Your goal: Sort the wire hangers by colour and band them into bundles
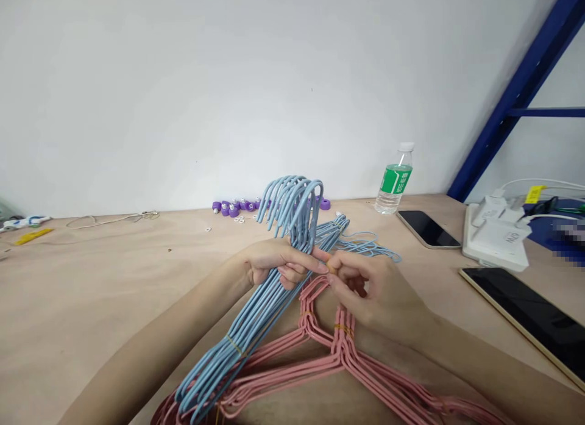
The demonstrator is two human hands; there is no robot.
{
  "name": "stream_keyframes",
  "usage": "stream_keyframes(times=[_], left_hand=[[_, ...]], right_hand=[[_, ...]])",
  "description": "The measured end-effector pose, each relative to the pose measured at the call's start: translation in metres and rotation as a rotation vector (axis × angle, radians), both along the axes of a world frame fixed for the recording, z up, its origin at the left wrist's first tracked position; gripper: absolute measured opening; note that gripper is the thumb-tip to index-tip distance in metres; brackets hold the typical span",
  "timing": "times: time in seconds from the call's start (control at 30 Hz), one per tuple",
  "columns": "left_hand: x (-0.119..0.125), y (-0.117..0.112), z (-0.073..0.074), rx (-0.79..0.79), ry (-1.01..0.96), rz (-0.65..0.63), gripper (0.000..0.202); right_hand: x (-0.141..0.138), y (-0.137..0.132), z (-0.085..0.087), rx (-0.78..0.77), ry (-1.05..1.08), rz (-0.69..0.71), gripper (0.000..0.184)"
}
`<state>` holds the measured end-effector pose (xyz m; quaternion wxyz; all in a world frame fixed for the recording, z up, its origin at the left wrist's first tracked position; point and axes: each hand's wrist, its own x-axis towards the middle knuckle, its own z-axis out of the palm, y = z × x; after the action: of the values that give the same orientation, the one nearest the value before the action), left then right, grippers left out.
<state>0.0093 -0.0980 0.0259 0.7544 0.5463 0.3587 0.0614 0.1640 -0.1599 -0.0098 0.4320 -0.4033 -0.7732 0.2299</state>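
Two bundles of coated wire hangers sit under your hands. The light-blue hanger bundle (256,309) lies on a long axis running from lower left, near you, to upper right, its hooks curving up and away from you. Your left hand (274,260) is closed firmly around that bundle just below the hooks. Your right hand (379,285) is nearly closed, its thumb and fingers pinching a small orange object (331,267) beside the bundle. The pink hanger bundle (347,358) lies beneath on the pale wooden tabletop (91,278), hooks pointing away from you, bound by a thin orange band (342,328). Farther off stands a clear plastic water bottle (393,178); its green label's lettering is too small to read.
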Motion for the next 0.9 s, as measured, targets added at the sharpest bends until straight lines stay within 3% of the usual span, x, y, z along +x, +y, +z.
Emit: stream_keyframes(times=[0.2,0.3,0.5,0.63,0.9], left_hand=[[0.004,-0.003,0.002,0.020,0.023,-0.041,0.037],[0.001,-0.003,0.004,0.005,0.025,-0.014,0.038],[-0.003,-0.001,0.004,-0.010,-0.013,-0.023,0.039],[-0.005,0.002,0.002,-0.032,-0.046,-0.030,0.036],[-0.006,0.001,0.003,-0.045,0.001,-0.038,0.031]], right_hand=[[0.007,0.005,0.009,-0.212,0.175,0.022,0.008],[0.010,0.011,0.010,-0.445,0.306,0.088,0.020],[0.005,0.012,-0.008,-0.744,0.585,0.116,0.027],[0.000,0.011,-0.017,-0.756,0.728,0.127,0.032],[-0.003,0.008,-0.009,-0.705,0.727,0.110,0.029]])
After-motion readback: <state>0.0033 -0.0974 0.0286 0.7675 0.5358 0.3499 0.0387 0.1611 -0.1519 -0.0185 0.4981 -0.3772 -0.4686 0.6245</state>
